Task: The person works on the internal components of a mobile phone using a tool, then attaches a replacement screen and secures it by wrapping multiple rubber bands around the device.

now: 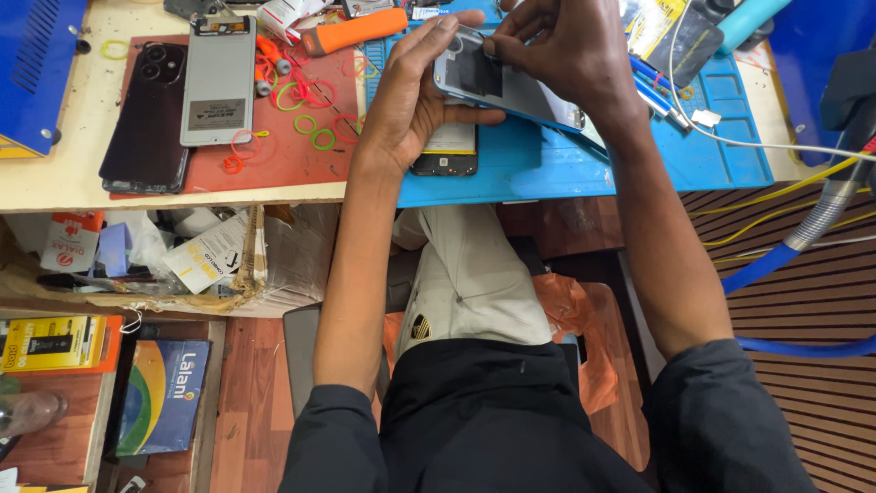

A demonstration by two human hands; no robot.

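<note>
Cluttered counter (55,187) carrying two hands that are working on a phone above a blue mat (547,164).

Nearest, a lap in a black shirt and pale trousers is showing below the counter edge. Beyond it, the left hand (411,100) is cupping the phone (502,84) from the side, grip clamped on it, thumb lying under its lower edge. The right hand (566,46) is pinching at the phone's upper corner, fingertips together there. Another phone (447,151) is lying on the mat just under the held one. Farther left, a dark phone (146,119) and a grey panel (217,82) are resting on a red mat (283,164), rubber rings (315,132) scattered beside them.
</note>
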